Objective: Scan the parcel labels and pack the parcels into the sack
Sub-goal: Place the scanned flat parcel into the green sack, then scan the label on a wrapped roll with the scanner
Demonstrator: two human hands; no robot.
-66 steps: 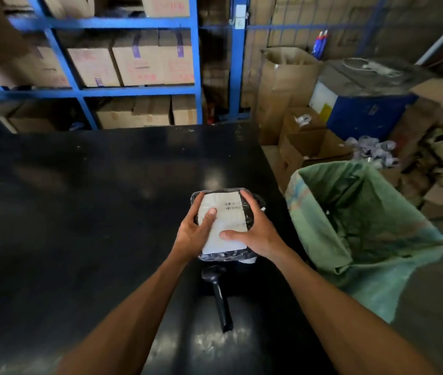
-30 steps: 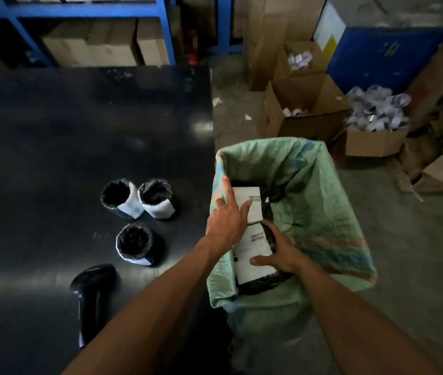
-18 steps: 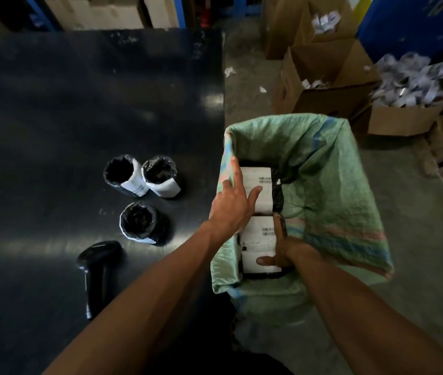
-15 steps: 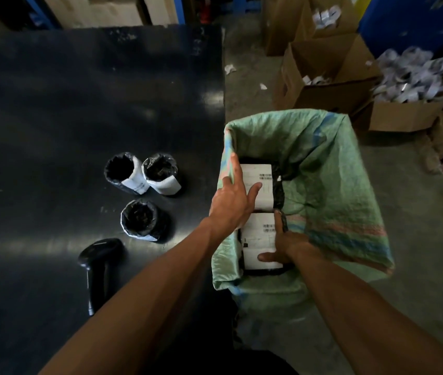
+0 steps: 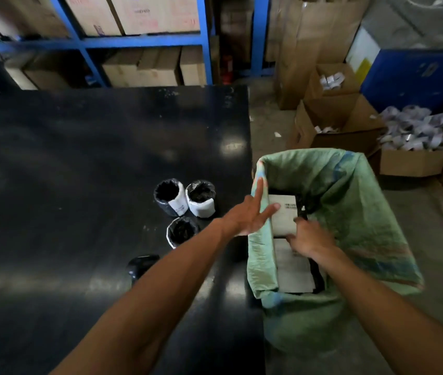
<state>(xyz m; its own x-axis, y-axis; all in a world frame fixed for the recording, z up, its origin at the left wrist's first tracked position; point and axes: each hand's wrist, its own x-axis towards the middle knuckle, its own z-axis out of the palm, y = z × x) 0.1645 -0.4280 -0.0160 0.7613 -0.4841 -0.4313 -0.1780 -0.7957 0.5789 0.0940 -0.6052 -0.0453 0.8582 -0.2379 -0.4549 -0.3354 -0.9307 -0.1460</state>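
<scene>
A green woven sack stands open against the right edge of the black table. Two flat black parcels with white labels lie inside it, a far one and a near one. My left hand hovers over the sack's left rim with fingers spread and nothing in it. My right hand is inside the sack, its bent fingers against the near edge of the far parcel. Three round black-wrapped parcels stand on the table. A black scanner lies partly hidden behind my left forearm.
Open cardboard boxes sit on the floor beyond the sack, one heaped with white paper scraps. A blue bin stands at the back right. Blue shelving with cartons runs behind the table.
The flat parcel went from the table into the sack beside another one. Since then my left hand has lifted off with fingers spread, and my right hand has slid from the near parcel towards the far one.
</scene>
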